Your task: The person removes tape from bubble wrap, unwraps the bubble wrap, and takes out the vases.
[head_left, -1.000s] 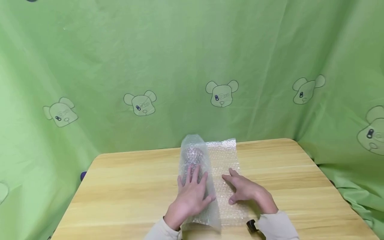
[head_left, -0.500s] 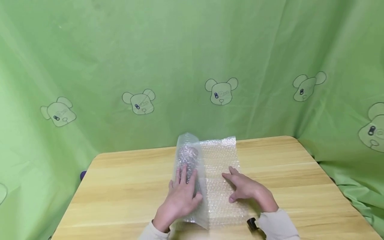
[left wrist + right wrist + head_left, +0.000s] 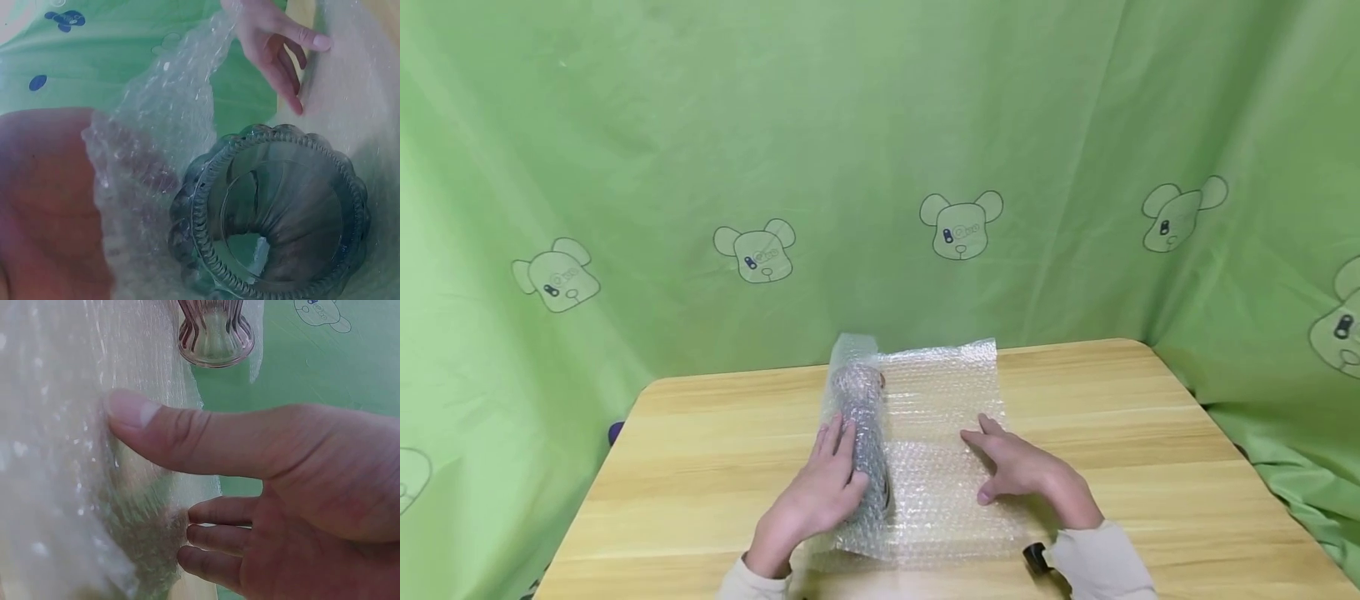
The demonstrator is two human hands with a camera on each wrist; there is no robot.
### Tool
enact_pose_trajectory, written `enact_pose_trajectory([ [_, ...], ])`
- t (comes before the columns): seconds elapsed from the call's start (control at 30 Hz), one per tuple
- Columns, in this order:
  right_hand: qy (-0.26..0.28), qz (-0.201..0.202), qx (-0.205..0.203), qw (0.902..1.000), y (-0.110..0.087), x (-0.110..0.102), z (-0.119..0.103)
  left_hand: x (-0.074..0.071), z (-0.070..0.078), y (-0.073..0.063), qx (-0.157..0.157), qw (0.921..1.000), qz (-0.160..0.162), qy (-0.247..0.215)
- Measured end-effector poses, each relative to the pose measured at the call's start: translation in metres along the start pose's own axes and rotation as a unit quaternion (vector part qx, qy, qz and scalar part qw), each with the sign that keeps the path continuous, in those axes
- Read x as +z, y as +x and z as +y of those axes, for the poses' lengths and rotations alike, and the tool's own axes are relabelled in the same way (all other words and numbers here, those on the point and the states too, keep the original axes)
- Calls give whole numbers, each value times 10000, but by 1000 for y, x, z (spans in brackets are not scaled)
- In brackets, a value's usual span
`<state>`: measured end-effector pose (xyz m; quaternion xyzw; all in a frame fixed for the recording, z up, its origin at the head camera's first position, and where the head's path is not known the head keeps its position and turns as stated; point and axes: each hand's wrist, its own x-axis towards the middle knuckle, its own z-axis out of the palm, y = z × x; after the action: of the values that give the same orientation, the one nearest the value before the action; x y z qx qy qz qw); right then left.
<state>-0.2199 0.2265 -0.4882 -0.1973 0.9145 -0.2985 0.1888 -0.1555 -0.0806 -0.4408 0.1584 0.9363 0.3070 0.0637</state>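
Note:
A ribbed glass vase point(image 3: 281, 206), round and scalloped at one end, lies on its side inside a layer of bubble wrap point(image 3: 940, 508). Its other, flared end point(image 3: 219, 347) shows in the right wrist view. My left hand point(image 3: 820, 492) lies on the wrapped vase with its fingers extended over the film. To the right, my right hand point(image 3: 1018, 467) touches the flat part of the sheet, with thumb and fingertips spread apart. Bubble wrap partly hides the left fingers in the left wrist view.
The wooden table point(image 3: 715, 467) has its back edge against a green curtain point(image 3: 850, 150) printed with bear heads. A small black object point(image 3: 1037, 558) sits beside the right sleeve. Something purple point(image 3: 615, 432) shows past the left table edge.
My left hand has moved leftward with the wrapped vase, which has rolled left. More of the bubble wrap now lies flat between the hands. The right hand has stayed in place.

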Motion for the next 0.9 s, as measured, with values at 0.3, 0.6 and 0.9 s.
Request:
enact_pose_trajectory([
  [0.3,-16,24,-70,10000,-1,0,1,2,2,-4,124,9998,179,11],
  [0.6,-6,32,-39,10000,-2,-1,0,7,4,-8,86,9996,99,248],
  [0.9,63,20,-18,10000,-3,-1,0,7,-3,-10,177,9997,172,30],
])
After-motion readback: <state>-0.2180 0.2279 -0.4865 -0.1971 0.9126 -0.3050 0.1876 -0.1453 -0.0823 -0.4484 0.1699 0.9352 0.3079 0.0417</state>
